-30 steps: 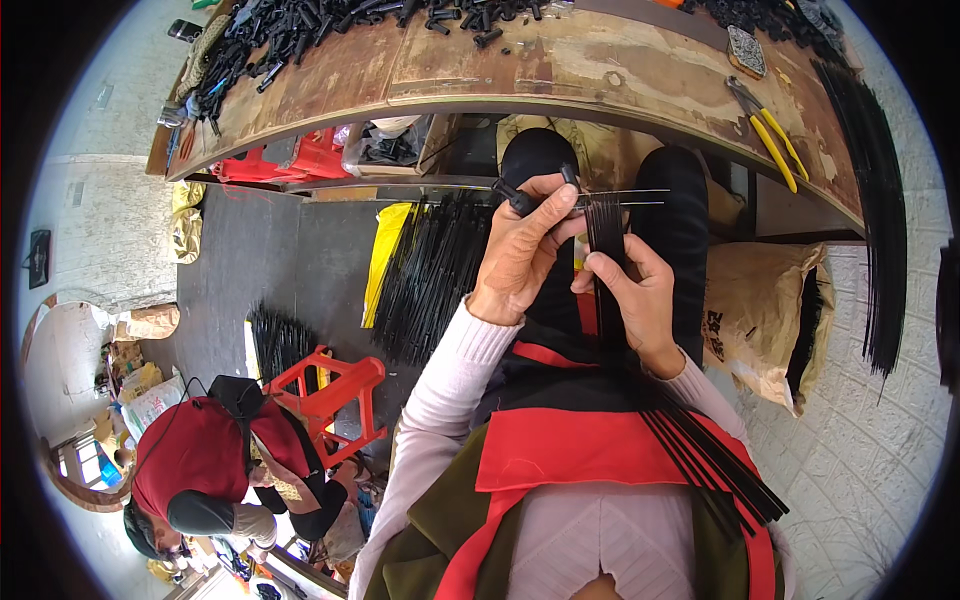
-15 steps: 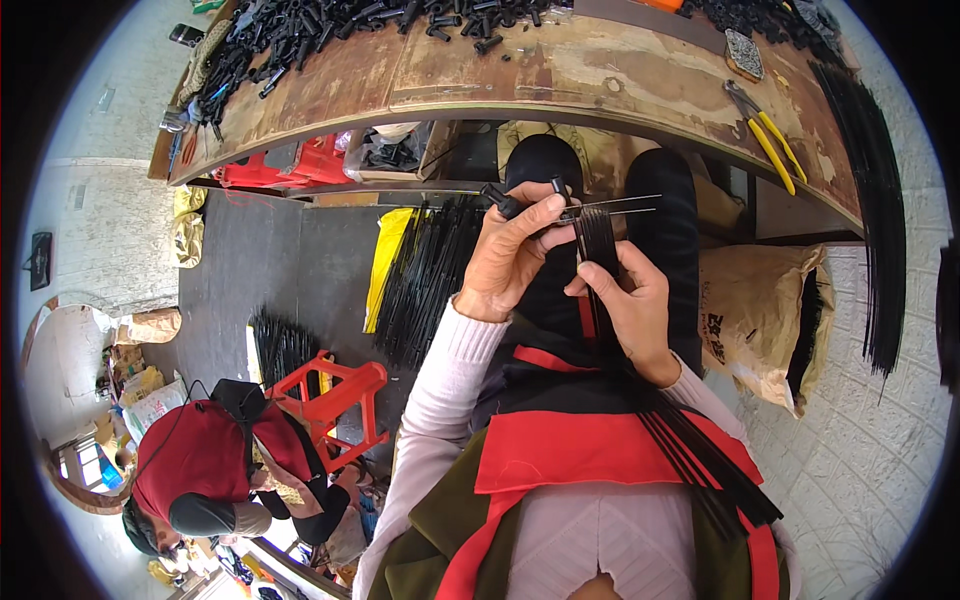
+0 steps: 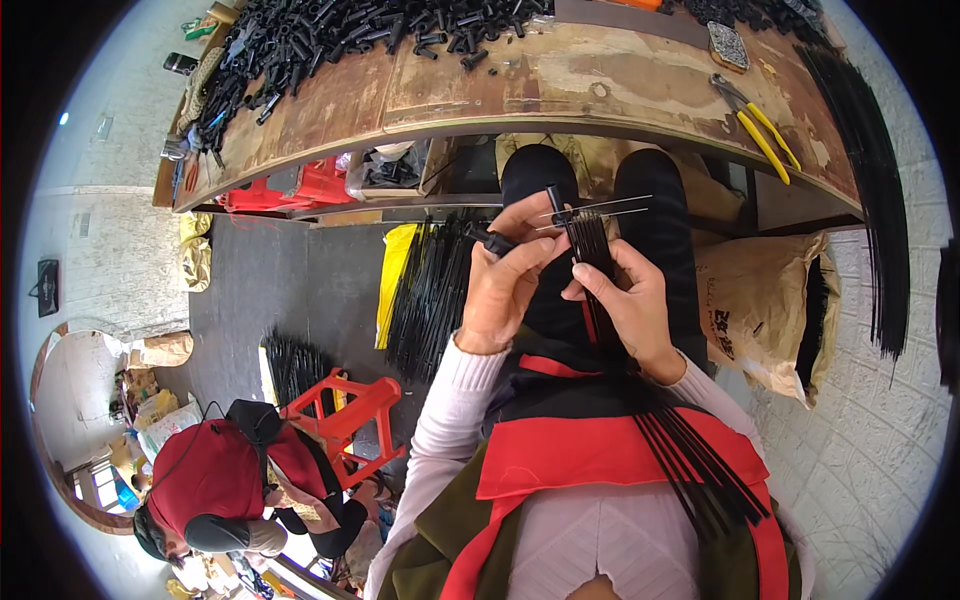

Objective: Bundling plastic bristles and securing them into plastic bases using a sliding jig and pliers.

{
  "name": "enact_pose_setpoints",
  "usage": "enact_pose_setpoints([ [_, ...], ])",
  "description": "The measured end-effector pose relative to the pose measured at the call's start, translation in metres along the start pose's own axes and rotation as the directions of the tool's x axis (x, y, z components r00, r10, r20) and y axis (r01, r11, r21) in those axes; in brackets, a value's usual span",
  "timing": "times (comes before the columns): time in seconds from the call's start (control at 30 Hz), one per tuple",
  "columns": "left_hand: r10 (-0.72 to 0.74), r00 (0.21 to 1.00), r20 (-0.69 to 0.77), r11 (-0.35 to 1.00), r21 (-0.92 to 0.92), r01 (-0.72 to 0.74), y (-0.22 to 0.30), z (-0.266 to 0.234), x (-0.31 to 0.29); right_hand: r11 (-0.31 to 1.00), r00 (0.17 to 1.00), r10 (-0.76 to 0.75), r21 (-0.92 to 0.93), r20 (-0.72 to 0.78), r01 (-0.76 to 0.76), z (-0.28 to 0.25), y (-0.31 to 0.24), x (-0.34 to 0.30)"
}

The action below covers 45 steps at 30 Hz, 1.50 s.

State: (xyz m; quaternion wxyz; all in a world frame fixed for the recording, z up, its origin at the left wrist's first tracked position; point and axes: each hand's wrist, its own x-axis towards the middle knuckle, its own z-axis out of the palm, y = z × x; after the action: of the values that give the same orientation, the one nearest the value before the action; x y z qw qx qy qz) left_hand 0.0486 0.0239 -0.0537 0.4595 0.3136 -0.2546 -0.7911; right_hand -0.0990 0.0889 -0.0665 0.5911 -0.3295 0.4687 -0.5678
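Over my lap, my left hand is closed round a black tube-shaped plastic part lying between thumb and palm. A second slim black part stands upright at its fingertips, beside the tops of the rods. Two thin wires stick out to the right from there; how they join it is too small to tell. My right hand pinches a bundle of thin black rods between thumb and fingers. The bundle's lower ends fan out across my red and black apron.
The wooden workbench bears a heap of black tubular parts, yellow-handled pliers and more long rods. Rod bundles lie at left by a red plastic stool. A bent-over person is at lower left; a paper sack stands right.
The view has shifted slightly. My left fingertips and the upright black part have come down closer against the rod tops, and the wires slant more. My right hand keeps its pinch.
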Motion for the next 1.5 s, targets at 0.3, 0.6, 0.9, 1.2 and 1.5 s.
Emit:
enact_pose_setpoints([
  [0.3, 0.169, 0.981, -0.099, 0.985, 0.032, -0.167, -0.008, 0.009, 0.002, 1.0, 1.0, 0.009, 0.003, 0.0, -0.009, -0.002, 0.002, 0.001],
  [0.6, 0.173, 0.979, -0.109, 0.978, 0.135, -0.158, -0.013, 0.01, 0.003, 0.999, 1.0, -0.011, -0.046, 0.011, 0.012, -0.009, -0.007, 0.004],
  [0.9, 0.056, 0.998, -0.02, 0.982, 0.184, -0.052, -0.009, 0.005, 0.003, 0.995, 0.993, 0.092, 0.032, 0.074, -0.094, -0.018, -0.009, 0.009],
  [1.2, -0.119, 0.993, -0.001, 0.993, 0.006, 0.119, -0.011, 0.0, 0.006, 0.979, 0.973, 0.152, 0.108, 0.171, -0.172, -0.029, -0.011, 0.014],
  [1.5, -0.203, 0.973, 0.111, 0.979, 0.03, 0.201, -0.007, -0.007, 0.012, 0.942, 0.953, 0.193, 0.227, 0.235, -0.247, -0.035, -0.01, 0.017],
])
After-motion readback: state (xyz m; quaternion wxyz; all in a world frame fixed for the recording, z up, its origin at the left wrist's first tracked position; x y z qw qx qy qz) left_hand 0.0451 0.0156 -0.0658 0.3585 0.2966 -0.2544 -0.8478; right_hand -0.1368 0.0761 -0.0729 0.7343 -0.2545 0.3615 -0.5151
